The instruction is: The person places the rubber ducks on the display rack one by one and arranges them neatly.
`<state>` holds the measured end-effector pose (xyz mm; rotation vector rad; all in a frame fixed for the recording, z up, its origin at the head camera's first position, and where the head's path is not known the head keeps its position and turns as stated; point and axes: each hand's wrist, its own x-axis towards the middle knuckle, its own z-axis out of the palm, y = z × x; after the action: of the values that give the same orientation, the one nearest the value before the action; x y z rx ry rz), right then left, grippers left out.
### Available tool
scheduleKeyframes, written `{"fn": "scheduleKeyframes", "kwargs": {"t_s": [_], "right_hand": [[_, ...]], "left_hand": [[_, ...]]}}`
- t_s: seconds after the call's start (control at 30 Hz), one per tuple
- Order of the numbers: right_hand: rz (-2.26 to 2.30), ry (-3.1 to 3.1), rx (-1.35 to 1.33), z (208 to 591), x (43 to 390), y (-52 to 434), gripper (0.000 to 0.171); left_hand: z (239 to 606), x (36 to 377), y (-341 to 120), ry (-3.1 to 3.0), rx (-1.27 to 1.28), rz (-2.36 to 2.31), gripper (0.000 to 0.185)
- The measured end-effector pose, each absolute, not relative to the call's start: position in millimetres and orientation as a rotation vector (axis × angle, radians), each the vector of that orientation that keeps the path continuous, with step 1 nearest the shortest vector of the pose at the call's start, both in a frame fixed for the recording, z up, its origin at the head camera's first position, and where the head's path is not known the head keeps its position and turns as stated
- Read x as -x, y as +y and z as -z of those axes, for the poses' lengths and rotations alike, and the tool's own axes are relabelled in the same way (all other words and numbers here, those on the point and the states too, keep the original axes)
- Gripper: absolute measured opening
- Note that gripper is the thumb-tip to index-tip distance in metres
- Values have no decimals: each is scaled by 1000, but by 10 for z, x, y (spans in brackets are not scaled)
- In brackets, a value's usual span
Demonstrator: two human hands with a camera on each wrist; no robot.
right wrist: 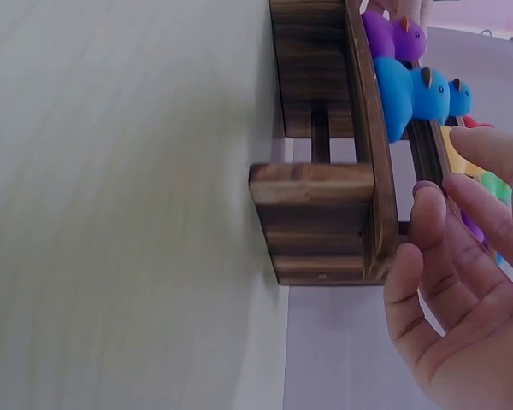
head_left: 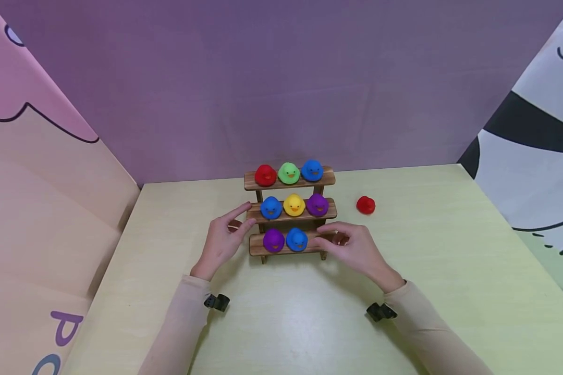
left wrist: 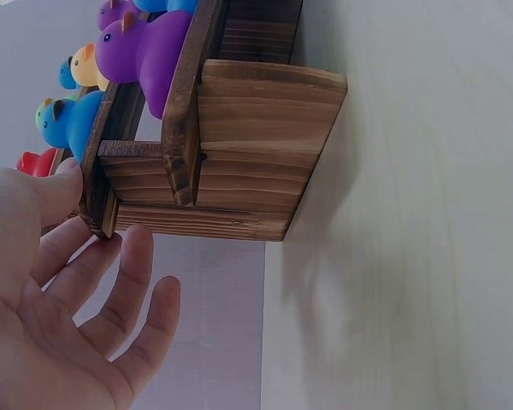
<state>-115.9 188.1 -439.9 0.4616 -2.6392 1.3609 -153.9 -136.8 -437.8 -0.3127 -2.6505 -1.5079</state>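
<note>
A three-step wooden shelf (head_left: pixel 329 178) stands mid-table with rubber ducks. The top step holds a red duck (head_left: pixel 265 175), a green duck (head_left: pixel 289 173) and a blue duck (head_left: pixel 312 170). A blue, a yellow (head_left: pixel 294 205) and a purple duck sit on the middle step; a purple duck (head_left: pixel 273 240) and a blue duck (head_left: pixel 297 239) sit on the bottom step. My left hand (head_left: pixel 225 237) is open at the shelf's left end (left wrist: pixel 239 162), fingertips touching the middle step. My right hand (head_left: pixel 349 247) is open at the right end (right wrist: pixel 321 222), fingers on the bottom step.
A loose red duck (head_left: pixel 366 204) lies on the pale green table (head_left: pixel 450 271) to the right of the shelf. A purple backdrop stands behind, with printed cloth panels at both sides of the table.
</note>
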Motion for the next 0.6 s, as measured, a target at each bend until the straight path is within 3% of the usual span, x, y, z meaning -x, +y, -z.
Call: {"fn": "scheduleKeyframes", "kwargs": {"t_s": [0.6], "right_hand": [[-1242, -2644, -300, 4436, 1243, 2271, 25]], "left_hand": [[4381, 1538, -1365, -2654, 294, 1525, 48]]}}
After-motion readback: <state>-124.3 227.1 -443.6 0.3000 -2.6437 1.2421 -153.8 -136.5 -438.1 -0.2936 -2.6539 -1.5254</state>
